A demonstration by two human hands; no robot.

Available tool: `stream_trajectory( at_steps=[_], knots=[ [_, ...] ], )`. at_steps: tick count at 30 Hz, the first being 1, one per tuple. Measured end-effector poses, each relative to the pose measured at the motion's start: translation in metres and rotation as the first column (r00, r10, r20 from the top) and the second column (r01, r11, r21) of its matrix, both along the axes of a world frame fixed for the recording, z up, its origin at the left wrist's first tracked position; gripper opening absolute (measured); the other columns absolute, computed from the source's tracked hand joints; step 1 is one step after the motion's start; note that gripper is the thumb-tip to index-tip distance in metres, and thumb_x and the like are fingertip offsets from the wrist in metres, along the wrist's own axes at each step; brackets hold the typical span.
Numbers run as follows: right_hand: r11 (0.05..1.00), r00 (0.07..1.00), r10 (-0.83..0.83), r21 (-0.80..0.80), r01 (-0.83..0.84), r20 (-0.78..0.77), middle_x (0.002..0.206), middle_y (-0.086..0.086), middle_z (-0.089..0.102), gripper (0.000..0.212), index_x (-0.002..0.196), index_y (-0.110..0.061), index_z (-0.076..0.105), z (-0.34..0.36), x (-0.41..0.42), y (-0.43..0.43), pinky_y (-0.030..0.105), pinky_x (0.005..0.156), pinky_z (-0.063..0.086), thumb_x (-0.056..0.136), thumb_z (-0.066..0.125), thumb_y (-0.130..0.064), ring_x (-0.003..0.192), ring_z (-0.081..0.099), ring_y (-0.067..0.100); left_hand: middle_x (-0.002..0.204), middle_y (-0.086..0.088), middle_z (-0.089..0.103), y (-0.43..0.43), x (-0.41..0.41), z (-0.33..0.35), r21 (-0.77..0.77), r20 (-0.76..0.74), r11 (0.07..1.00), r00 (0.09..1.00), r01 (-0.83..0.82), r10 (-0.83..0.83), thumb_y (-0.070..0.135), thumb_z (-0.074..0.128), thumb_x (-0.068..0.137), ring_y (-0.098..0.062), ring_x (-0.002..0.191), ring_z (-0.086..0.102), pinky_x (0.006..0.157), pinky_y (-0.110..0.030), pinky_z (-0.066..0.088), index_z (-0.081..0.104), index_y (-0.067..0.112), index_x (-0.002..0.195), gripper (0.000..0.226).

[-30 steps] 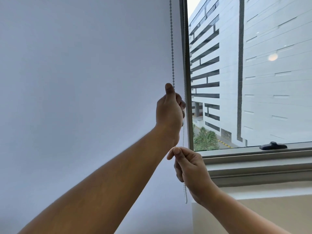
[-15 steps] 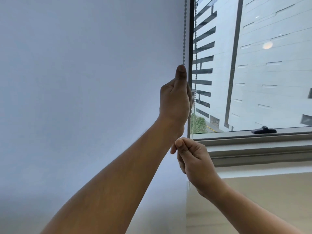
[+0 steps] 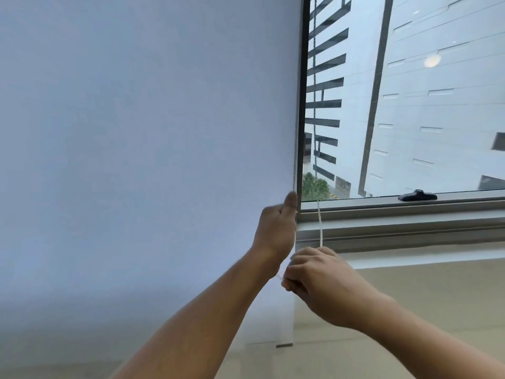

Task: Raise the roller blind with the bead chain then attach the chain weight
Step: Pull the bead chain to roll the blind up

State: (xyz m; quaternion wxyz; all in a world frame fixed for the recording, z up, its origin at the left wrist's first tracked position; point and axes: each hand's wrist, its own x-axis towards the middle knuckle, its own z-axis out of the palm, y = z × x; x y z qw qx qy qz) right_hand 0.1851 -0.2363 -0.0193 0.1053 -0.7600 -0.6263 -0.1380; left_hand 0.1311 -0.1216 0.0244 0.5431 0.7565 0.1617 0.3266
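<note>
The pale roller blind (image 3: 142, 149) covers the left of the view; its bottom edge (image 3: 270, 344) hangs just above the wall below the sill. The white bead chain (image 3: 319, 225) runs down along the blind's right edge in two strands. My left hand (image 3: 276, 231) is closed around the strand next to the blind's edge, thumb pointing up. Just below and to the right, my right hand (image 3: 317, 280) is closed on the other strand, which rises from its fingers to the window frame. I cannot see a chain weight.
A dark window frame (image 3: 302, 105) stands right of the blind, with a grey building outside. A black window handle (image 3: 417, 196) lies on the lower frame. Grey sill ledges (image 3: 410, 228) and a beige wall (image 3: 423, 296) lie below.
My left hand has pulled its strand down from high beside the frame to sill level. My right hand stayed low on the other strand. The blind's bottom edge has come into view.
</note>
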Motion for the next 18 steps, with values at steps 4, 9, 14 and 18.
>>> stream_trajectory(
  at_steps=[4, 9, 14, 18],
  knots=[
    [0.989, 0.988, -0.144, 0.027, 0.146, -0.057, 0.115, -0.014, 0.069, 0.024, 0.111, -0.033, 0.067, 0.032, 0.02, -0.006, 0.029, 0.094, 0.045, 0.092, 0.052, -0.032, 0.111, 0.06, 0.009, 0.055, -0.003, 0.027, 0.006, -0.005, -0.024, -0.076, -0.06, 0.996, 0.997, -0.043, 0.038, 0.055, 0.039, 0.1, -0.015, 0.046, 0.023, 0.047, -0.027, 0.02, 0.034, 0.015, 0.06, 0.056],
    [0.883, 0.547, 0.25, 0.419, 0.21, -0.799, 0.087, -0.006, 0.075, 0.021, 0.094, -0.021, 0.07, 0.096, 0.04, 0.011, 0.034, 0.083, 0.05, 0.1, 0.05, -0.021, 0.086, 0.069, 0.014, 0.051, 0.003, 0.025, 0.0, -0.003, -0.023, -0.131, -0.037, 0.991, 0.999, 0.004, -0.009, 0.059, 0.039, 0.098, -0.01, 0.041, 0.019, 0.04, -0.023, 0.018, 0.026, 0.023, 0.056, 0.057],
    [0.829, 0.104, 0.476, 0.485, 0.278, -0.873, 0.092, 0.005, 0.068, 0.031, 0.094, -0.011, 0.068, 0.118, 0.033, 0.037, 0.035, 0.07, 0.052, 0.102, 0.046, -0.033, 0.08, 0.069, 0.025, 0.045, 0.008, 0.026, -0.004, 0.002, -0.021, -0.122, -0.045, 0.992, 0.998, 0.033, -0.039, 0.058, 0.037, 0.098, -0.009, 0.039, 0.02, 0.043, -0.023, 0.019, 0.028, 0.024, 0.049, 0.061],
    [0.786, -0.033, 0.58, 0.548, 0.287, -0.814, 0.054, -0.004, 0.042, 0.037, 0.071, -0.016, 0.062, 0.114, 0.027, 0.052, 0.025, 0.047, 0.031, 0.102, 0.048, -0.031, 0.047, 0.035, 0.012, 0.045, 0.007, 0.024, 0.002, 0.003, -0.018, -0.106, -0.038, 0.994, 0.999, 0.034, -0.039, 0.055, 0.037, 0.1, -0.01, 0.039, 0.019, 0.04, -0.021, 0.019, 0.026, 0.022, 0.054, 0.058]
  ],
)
